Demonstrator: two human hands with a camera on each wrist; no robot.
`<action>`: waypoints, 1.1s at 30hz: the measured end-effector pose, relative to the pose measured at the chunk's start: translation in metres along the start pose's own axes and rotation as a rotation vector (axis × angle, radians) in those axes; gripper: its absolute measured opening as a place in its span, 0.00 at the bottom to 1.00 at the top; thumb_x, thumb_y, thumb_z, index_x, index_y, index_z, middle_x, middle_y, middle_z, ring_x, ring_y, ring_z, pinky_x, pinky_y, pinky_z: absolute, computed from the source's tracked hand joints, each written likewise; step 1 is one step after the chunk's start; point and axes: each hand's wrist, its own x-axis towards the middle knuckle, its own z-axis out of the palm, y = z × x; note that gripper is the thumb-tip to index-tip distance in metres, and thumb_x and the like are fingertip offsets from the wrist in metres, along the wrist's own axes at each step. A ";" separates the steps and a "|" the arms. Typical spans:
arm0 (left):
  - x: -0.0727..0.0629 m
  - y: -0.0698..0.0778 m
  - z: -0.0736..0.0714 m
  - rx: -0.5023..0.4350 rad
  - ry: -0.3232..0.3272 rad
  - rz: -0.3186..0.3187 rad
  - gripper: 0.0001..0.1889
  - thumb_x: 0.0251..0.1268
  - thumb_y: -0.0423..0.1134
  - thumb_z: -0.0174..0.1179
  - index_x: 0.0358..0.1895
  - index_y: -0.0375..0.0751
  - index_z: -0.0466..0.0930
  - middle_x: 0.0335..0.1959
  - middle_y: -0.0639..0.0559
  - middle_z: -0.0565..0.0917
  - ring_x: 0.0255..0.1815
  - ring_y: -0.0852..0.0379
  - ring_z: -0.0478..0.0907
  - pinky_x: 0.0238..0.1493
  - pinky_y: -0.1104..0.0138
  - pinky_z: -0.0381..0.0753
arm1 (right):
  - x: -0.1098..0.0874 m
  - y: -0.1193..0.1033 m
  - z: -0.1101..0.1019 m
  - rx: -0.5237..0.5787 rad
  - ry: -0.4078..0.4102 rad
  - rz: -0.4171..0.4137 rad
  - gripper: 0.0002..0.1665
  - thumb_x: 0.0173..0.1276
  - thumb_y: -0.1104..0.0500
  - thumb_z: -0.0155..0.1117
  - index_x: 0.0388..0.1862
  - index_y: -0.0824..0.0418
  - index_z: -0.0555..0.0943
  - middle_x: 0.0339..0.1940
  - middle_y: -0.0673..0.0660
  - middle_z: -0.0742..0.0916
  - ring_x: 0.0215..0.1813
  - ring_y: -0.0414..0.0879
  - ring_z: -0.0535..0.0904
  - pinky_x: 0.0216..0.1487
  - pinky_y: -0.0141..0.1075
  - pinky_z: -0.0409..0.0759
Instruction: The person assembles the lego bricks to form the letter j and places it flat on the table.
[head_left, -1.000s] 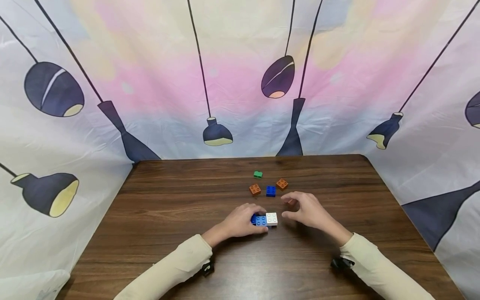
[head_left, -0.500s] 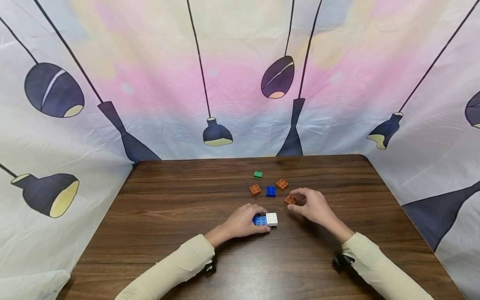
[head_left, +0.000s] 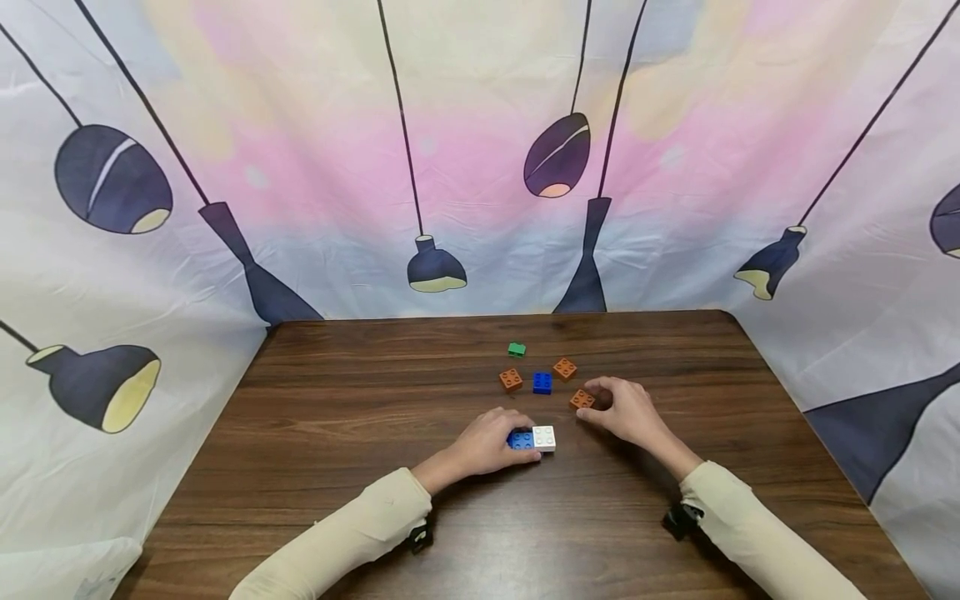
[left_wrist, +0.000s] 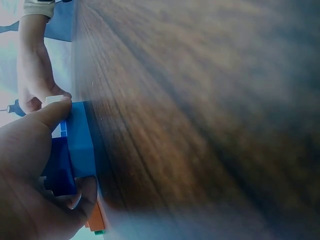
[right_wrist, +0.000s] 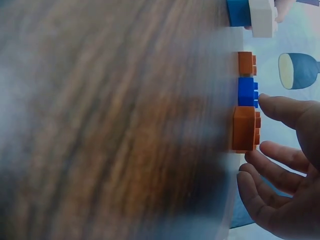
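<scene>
My left hand (head_left: 483,442) grips a joined block of blue toy building bricks (head_left: 521,440) with a white brick (head_left: 543,438) on its right end. In the left wrist view, thumb and fingers hold the light blue brick (left_wrist: 81,142) from both sides, with a darker blue brick (left_wrist: 61,170) between them. My right hand (head_left: 628,412) stands around an orange brick (head_left: 582,400) lying on the table. In the right wrist view, gaps show between the thumb and fingers (right_wrist: 270,165) and that nearest orange brick (right_wrist: 244,128); whether a fingertip touches it is unclear.
Behind the hands on the wooden table (head_left: 337,400) lie a blue brick (head_left: 542,383), two more orange bricks, one left (head_left: 511,380) and one right (head_left: 565,368), and a small green brick (head_left: 517,350). A printed cloth (head_left: 322,150) hangs beyond the table's back edge.
My right hand has shifted right and slightly back, uncovering the orange brick that its fingers hid. My left hand and the held bricks have barely moved.
</scene>
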 end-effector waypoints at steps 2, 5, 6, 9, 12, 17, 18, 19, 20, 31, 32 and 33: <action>0.000 -0.001 0.000 -0.001 0.001 0.003 0.22 0.67 0.56 0.68 0.56 0.46 0.86 0.51 0.54 0.87 0.45 0.62 0.79 0.45 0.68 0.76 | 0.002 0.001 0.002 -0.002 -0.010 0.011 0.27 0.62 0.49 0.78 0.56 0.61 0.85 0.48 0.59 0.89 0.46 0.52 0.84 0.48 0.53 0.79; 0.001 -0.001 0.000 -0.004 0.005 0.005 0.22 0.66 0.55 0.68 0.56 0.46 0.86 0.51 0.54 0.87 0.45 0.62 0.79 0.44 0.68 0.76 | 0.004 0.003 0.003 -0.006 -0.023 0.026 0.28 0.62 0.48 0.78 0.57 0.61 0.85 0.45 0.57 0.89 0.44 0.50 0.83 0.47 0.51 0.79; 0.001 -0.001 0.000 -0.004 0.007 0.006 0.22 0.66 0.55 0.69 0.56 0.46 0.86 0.51 0.54 0.87 0.45 0.62 0.79 0.44 0.68 0.76 | 0.005 0.003 0.003 -0.008 -0.026 0.028 0.28 0.62 0.48 0.78 0.57 0.61 0.85 0.45 0.56 0.89 0.43 0.49 0.82 0.46 0.51 0.79; 0.001 0.000 0.000 -0.005 0.011 0.006 0.22 0.66 0.55 0.69 0.55 0.46 0.86 0.51 0.54 0.87 0.45 0.62 0.79 0.44 0.68 0.76 | 0.007 0.004 0.005 -0.016 -0.031 0.021 0.29 0.62 0.48 0.78 0.57 0.62 0.85 0.43 0.56 0.89 0.42 0.48 0.82 0.44 0.50 0.78; 0.001 -0.001 0.000 -0.003 0.007 0.002 0.22 0.65 0.56 0.69 0.55 0.46 0.86 0.50 0.54 0.87 0.44 0.63 0.79 0.44 0.68 0.75 | 0.008 0.004 0.005 -0.023 -0.035 0.010 0.28 0.61 0.49 0.79 0.56 0.63 0.86 0.42 0.56 0.89 0.41 0.48 0.82 0.44 0.50 0.78; 0.001 0.000 0.000 -0.006 -0.003 -0.003 0.23 0.65 0.56 0.69 0.56 0.47 0.86 0.50 0.55 0.87 0.44 0.63 0.79 0.44 0.68 0.75 | 0.008 0.001 0.005 -0.031 -0.046 0.012 0.27 0.61 0.51 0.79 0.55 0.63 0.86 0.45 0.58 0.90 0.44 0.50 0.84 0.47 0.52 0.78; 0.001 0.000 0.000 -0.008 -0.004 -0.003 0.23 0.65 0.57 0.69 0.56 0.47 0.86 0.50 0.55 0.87 0.44 0.63 0.79 0.44 0.69 0.75 | 0.008 0.001 0.005 -0.031 -0.050 0.013 0.26 0.61 0.51 0.79 0.55 0.62 0.86 0.45 0.58 0.90 0.44 0.51 0.84 0.47 0.53 0.79; 0.001 0.000 0.000 -0.008 -0.004 -0.003 0.23 0.65 0.57 0.69 0.56 0.47 0.86 0.50 0.55 0.87 0.44 0.63 0.79 0.44 0.69 0.76 | 0.008 0.001 0.005 -0.034 -0.054 0.008 0.26 0.61 0.52 0.79 0.55 0.63 0.86 0.45 0.58 0.90 0.45 0.51 0.84 0.47 0.53 0.79; 0.001 0.000 -0.001 -0.009 -0.004 -0.002 0.23 0.65 0.57 0.69 0.56 0.47 0.86 0.50 0.55 0.87 0.44 0.63 0.79 0.44 0.69 0.76 | 0.008 0.000 0.005 -0.035 -0.057 0.004 0.25 0.62 0.52 0.79 0.55 0.63 0.87 0.45 0.58 0.90 0.44 0.51 0.84 0.47 0.52 0.79; 0.001 0.000 -0.001 -0.011 -0.004 -0.012 0.22 0.65 0.56 0.69 0.55 0.47 0.86 0.50 0.55 0.88 0.45 0.63 0.79 0.45 0.68 0.76 | 0.008 0.000 0.004 -0.043 -0.052 -0.038 0.22 0.62 0.55 0.78 0.53 0.61 0.88 0.39 0.54 0.88 0.37 0.45 0.79 0.39 0.45 0.75; 0.001 0.000 -0.001 -0.008 -0.002 -0.011 0.22 0.64 0.57 0.69 0.55 0.47 0.86 0.50 0.55 0.88 0.45 0.63 0.79 0.45 0.68 0.76 | 0.008 -0.001 0.003 -0.043 -0.050 -0.042 0.22 0.62 0.55 0.78 0.53 0.60 0.88 0.39 0.54 0.88 0.37 0.45 0.79 0.39 0.45 0.75; 0.002 -0.001 -0.001 -0.004 -0.001 -0.008 0.22 0.64 0.56 0.70 0.55 0.47 0.86 0.49 0.55 0.88 0.45 0.63 0.79 0.45 0.68 0.76 | 0.008 -0.001 0.003 -0.041 -0.048 -0.043 0.22 0.61 0.55 0.78 0.54 0.60 0.88 0.39 0.54 0.88 0.37 0.46 0.80 0.39 0.45 0.76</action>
